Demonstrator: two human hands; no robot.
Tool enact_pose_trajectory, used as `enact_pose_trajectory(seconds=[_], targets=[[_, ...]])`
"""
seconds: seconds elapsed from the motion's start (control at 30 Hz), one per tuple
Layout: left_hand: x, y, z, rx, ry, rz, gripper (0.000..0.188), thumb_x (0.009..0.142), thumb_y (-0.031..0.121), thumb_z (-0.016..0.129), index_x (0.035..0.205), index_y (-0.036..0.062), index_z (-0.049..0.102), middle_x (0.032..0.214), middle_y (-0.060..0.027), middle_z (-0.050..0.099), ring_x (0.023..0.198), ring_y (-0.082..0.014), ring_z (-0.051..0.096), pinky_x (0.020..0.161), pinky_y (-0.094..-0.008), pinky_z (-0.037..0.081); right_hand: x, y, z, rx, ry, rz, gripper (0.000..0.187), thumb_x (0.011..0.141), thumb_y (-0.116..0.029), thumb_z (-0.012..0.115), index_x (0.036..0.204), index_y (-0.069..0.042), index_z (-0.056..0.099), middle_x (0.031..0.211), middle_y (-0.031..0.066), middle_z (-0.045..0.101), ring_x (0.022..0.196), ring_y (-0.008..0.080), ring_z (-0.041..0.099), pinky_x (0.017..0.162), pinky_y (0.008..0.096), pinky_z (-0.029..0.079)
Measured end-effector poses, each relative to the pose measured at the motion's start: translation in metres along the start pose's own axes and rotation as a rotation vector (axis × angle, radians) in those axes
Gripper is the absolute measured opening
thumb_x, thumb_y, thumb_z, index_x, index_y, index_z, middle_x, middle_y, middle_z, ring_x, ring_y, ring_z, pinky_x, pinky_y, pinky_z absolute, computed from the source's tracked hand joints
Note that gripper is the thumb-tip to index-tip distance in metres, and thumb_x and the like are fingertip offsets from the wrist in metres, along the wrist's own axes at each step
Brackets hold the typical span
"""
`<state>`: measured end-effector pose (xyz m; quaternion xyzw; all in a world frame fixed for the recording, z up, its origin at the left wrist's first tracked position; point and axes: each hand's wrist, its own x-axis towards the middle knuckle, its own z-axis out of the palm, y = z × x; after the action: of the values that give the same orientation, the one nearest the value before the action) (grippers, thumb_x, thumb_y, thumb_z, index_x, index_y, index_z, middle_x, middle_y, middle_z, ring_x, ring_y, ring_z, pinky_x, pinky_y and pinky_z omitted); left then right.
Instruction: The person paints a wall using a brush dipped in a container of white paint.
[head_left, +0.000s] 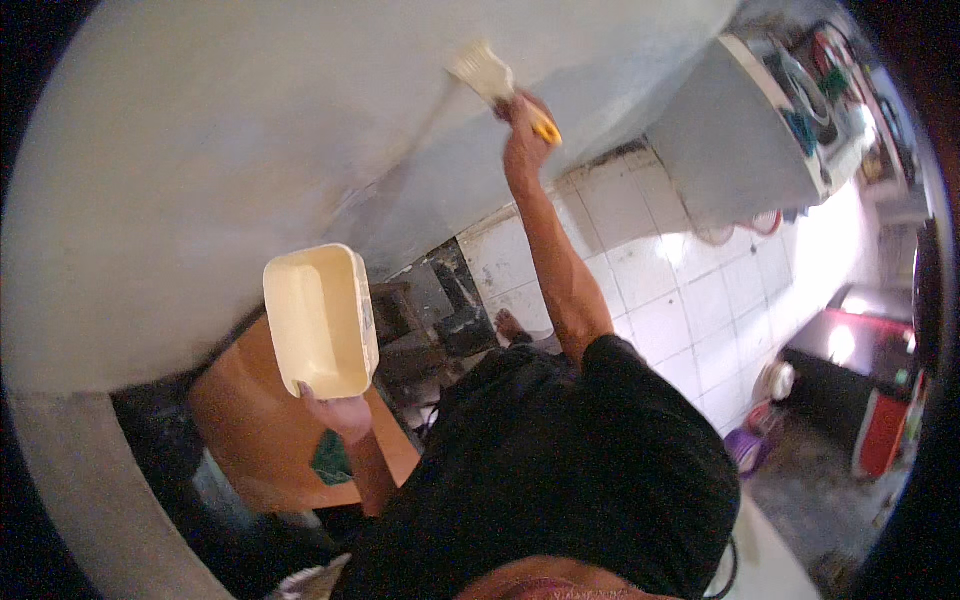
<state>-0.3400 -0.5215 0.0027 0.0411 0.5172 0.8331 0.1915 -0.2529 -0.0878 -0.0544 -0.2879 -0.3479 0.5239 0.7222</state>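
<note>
My right hand [527, 128] is raised and closed around the yellow handle of a wide paintbrush [482, 72]. Its pale cream bristles are at the grey-white wall [200, 180]; whether they press on it I cannot tell. Lower and to the left, my left hand [342, 415] grips the near end of a cream rectangular plastic tub [366, 320], thumb over the rim. The tub is tilted so that its inside shows, coated in a pale cream colour. How much liquid it holds, if any, cannot be made out.
A brown wooden table [240, 440] with a dark green cloth [330, 458] stands under the tub. White floor tiles [640, 270] spread to the right, beside a grey counter [730, 140] with clutter on top. A purple basin [743, 450] sits at the lower right.
</note>
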Motion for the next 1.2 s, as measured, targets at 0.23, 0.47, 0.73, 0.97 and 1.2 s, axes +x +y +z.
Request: enact_pose_trajectory(seconds=[0.23, 0.47, 0.73, 0.97, 1.2], targets=[[-0.010, 0.003, 0.019, -0.033, 0.003, -0.059, 0.062, 0.093, 0.047, 0.044, 0.139, 0.0042, 0.036, 0.138, -0.0115, 0.044, 0.126, -0.0271, 0.043, 0.106, -0.0422, 0.032, -0.011, 0.112, -0.116, -0.752, 0.138, 0.221, 0.027, 0.087, -0.024, 0.064, 0.081, 0.002, 0.064, 0.073, 0.0095, 0.065, 0.066, 0.0183, 0.062, 0.061, 0.0315, 0.050], [-0.031, -0.015, 0.013, -0.074, 0.130, 0.018, 0.062, 0.093, 0.044, 0.046, 0.138, 0.0032, 0.037, 0.137, -0.0124, 0.045, 0.125, -0.0286, 0.043, 0.105, -0.0439, 0.033, 0.060, -0.050, 0.015, 0.043, -0.057, 0.061, 0.021, 0.091, -0.013, 0.054, 0.093, 0.006, 0.061, 0.083, 0.0189, 0.068, 0.073, 0.0263, 0.069, 0.068, 0.0369, 0.058], [-0.055, -0.019, 0.015, -0.146, 0.242, -0.014, 0.063, 0.092, 0.045, 0.046, 0.138, 0.0026, 0.036, 0.136, -0.0147, 0.046, 0.123, -0.0331, 0.046, 0.105, -0.0466, 0.036, 0.015, 0.008, -0.018, 0.060, -0.089, 0.070, 0.013, 0.089, -0.012, 0.058, 0.086, 0.001, 0.062, 0.079, 0.0102, 0.066, 0.070, 0.0181, 0.063, 0.067, 0.0330, 0.054], [-0.061, -0.027, 0.002, 0.270, 0.234, 0.198, 0.063, 0.091, 0.040, 0.047, 0.139, 0.0019, 0.035, 0.139, -0.0161, 0.043, 0.125, -0.0333, 0.044, 0.106, -0.0481, 0.035, -0.034, 0.091, -0.090, -0.267, 0.087, 0.446, 0.022, 0.086, -0.017, 0.065, 0.083, 0.004, 0.061, 0.072, 0.0113, 0.064, 0.060, 0.0171, 0.061, 0.050, 0.0293, 0.051], [-0.043, -0.039, 0.013, -0.224, 0.058, 0.061, 0.053, 0.096, 0.036, 0.042, 0.136, 0.0026, 0.040, 0.134, -0.0130, 0.049, 0.123, -0.0290, 0.048, 0.104, -0.0444, 0.037, 0.025, -0.083, 0.061, -0.055, -0.051, 0.125, 0.020, 0.088, -0.014, 0.063, 0.092, 0.006, 0.060, 0.073, 0.0148, 0.065, 0.060, 0.0195, 0.064, 0.054, 0.0297, 0.054]])
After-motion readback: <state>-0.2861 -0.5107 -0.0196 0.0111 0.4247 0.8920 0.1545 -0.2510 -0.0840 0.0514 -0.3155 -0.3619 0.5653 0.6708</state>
